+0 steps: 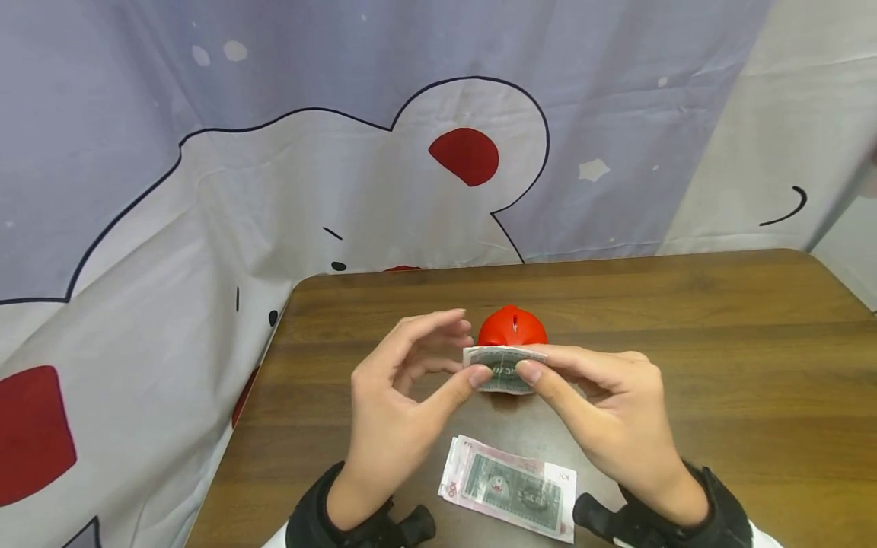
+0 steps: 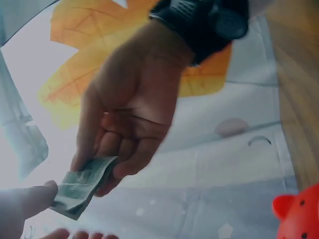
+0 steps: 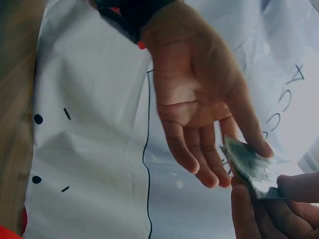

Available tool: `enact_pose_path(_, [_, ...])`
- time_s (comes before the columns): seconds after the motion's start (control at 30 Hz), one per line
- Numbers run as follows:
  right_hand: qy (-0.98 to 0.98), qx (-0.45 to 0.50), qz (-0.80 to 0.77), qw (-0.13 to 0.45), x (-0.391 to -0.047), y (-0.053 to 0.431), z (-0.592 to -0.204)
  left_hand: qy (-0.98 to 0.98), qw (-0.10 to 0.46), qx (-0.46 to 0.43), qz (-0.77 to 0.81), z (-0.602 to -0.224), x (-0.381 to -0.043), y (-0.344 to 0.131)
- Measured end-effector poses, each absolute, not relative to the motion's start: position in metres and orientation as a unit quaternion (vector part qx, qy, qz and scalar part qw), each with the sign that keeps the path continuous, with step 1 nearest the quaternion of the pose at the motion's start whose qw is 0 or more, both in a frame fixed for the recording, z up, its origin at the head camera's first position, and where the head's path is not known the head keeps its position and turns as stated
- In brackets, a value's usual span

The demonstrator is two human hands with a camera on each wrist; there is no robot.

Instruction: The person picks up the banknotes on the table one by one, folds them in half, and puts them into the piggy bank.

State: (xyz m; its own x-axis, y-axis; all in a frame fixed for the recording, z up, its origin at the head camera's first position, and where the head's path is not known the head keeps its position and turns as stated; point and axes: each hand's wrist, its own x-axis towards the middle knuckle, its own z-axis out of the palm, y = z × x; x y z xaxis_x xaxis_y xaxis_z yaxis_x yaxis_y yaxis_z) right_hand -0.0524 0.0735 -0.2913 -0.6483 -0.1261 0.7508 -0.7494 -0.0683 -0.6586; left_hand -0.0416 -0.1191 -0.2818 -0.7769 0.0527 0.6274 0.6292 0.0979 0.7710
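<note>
A folded green banknote (image 1: pixel 505 378) is held up between both hands above the table. My left hand (image 1: pixel 400 411) pinches its left end, thumb in front, with the other fingers spread loosely above and behind. My right hand (image 1: pixel 610 403) grips the right end between thumb and index finger. In the left wrist view the folded note (image 2: pixel 82 185) shows several layers. Just behind it stands a red piggy bank (image 1: pixel 510 326) with a slot on top, its lower part hidden by the note and fingers. More banknotes (image 1: pixel 510 487) lie flat, overlapping, below the hands.
The brown wooden table (image 1: pixel 754 365) has its far edge against a hanging printed cloth (image 1: pixel 329 175). Black wrist straps with camera mounts (image 1: pixel 411 525) sit low over the table, near the loose banknotes. A white surface (image 1: pixel 849 243) stands at the right.
</note>
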Motion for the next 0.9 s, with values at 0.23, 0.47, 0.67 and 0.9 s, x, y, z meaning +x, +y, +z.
enact_pose_path(0.23, [-0.607,0.307,0.709,0.188,-0.0532,0.0798,-0.2855,-0.684,0.163,-0.2,-0.683,-0.2812,-0.0398,-0.1239])
enact_pose_path(0.47, [-0.606,0.292,0.707,0.217,-0.0554,0.0803,-0.2856,-0.685,0.167,-0.188,-0.684,-0.281,-0.0399,-0.1227])
enact_pose_path(0.67, [-0.62,0.299,0.698,0.198,-0.0559,0.0808,-0.285,-0.677,0.2,-0.183,-0.684,-0.2806,-0.0409,-0.1236])
enact_pose_path(0.9, [-0.642,0.306,0.675,0.197,-0.0568,0.0816,-0.2863,-0.675,0.211,-0.185,-0.682,-0.2808,-0.042,-0.1245])
